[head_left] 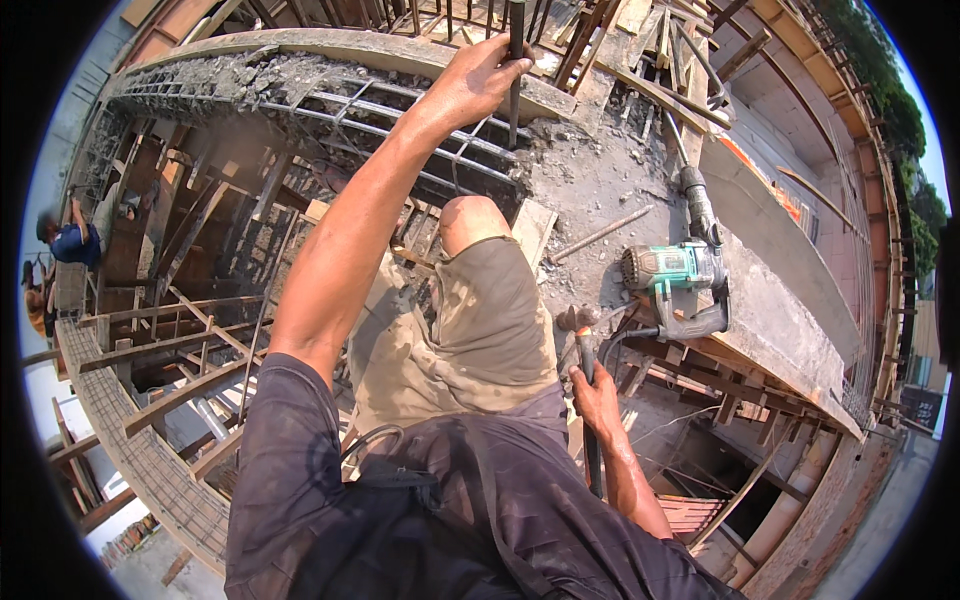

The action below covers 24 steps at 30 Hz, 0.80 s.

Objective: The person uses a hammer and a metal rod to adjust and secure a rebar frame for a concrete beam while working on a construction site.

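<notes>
I note my left arm (345, 235) extended, left hand (485, 82) clenched around a dark metal bar (516, 50) at 12 o'clock. My right forearm (635, 485) angles inward from 5 o'clock; the right hand (598, 400) grasps a hammer (586, 354) at 4 o'clock, its head pointing toward 12.

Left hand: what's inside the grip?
A dark rod. Lengths of it show above and below the left hand. The gripped stretch is covered by the hand itself, so its surface there can't be seen.
</notes>
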Motion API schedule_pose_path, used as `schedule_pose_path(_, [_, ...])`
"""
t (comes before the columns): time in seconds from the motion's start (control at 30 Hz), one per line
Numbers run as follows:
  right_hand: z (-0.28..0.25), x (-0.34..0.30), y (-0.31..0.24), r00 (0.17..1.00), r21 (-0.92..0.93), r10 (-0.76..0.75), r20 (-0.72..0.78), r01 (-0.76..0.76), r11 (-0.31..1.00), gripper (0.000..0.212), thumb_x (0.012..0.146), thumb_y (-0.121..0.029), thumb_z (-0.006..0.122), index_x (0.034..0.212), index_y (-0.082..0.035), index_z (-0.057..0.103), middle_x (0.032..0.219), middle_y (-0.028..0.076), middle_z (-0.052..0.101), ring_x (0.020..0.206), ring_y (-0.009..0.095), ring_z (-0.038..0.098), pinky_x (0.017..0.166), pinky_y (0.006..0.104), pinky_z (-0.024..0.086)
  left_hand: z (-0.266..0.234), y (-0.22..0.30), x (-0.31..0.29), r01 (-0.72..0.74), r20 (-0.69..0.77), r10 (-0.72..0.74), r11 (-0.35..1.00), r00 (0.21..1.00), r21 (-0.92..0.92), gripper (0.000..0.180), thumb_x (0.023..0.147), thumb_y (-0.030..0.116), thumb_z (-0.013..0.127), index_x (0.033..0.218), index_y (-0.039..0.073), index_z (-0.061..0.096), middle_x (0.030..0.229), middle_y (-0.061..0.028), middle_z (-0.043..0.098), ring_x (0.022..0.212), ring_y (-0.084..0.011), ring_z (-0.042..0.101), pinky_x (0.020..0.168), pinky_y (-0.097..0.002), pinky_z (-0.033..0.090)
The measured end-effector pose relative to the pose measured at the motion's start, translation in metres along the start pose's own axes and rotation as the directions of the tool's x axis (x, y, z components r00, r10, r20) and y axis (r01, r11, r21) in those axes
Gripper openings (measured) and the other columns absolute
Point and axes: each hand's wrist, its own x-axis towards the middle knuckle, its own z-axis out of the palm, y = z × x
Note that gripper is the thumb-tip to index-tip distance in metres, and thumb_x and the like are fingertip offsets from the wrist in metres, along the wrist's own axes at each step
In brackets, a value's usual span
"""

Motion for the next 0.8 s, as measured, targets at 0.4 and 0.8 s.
schedule_pose_path(0.4, [-0.014,-0.008,-0.049,0.985,-0.224,-0.120,-0.124,0.090,0.970,0.035,0.092,-0.033,0.062,0.090,0.002,0.061,0.067,0.005,0.055,0.064,0.016,0.050,0.061,0.0360,0.042,0.015,-0.002,0.024,-0.033,-0.122,0.041,0.997,0.992,0.063,0.039,0.095,0.043,0.064,0.114,0.009,0.067,0.099,-0.0143,0.071,0.094,-0.0241,0.068,0.085,-0.0389,0.053])
schedule_pose_path(0.8, [-0.067,-0.039,-0.360,0.389,-0.131,-0.840,-0.377,0.876,0.465,0.029,0.096,-0.029,0.068,0.078,-0.009,0.058,0.052,-0.006,0.045,0.045,0.002,0.040,0.040,0.0216,0.029,0.009,0.003,-0.017,-0.038,-0.161,0.042,0.999,0.986,0.024,0.032,0.096,0.034,0.064,0.109,0.005,0.066,0.091,-0.0132,0.070,0.081,-0.0227,0.067,0.072,-0.0389,0.051])
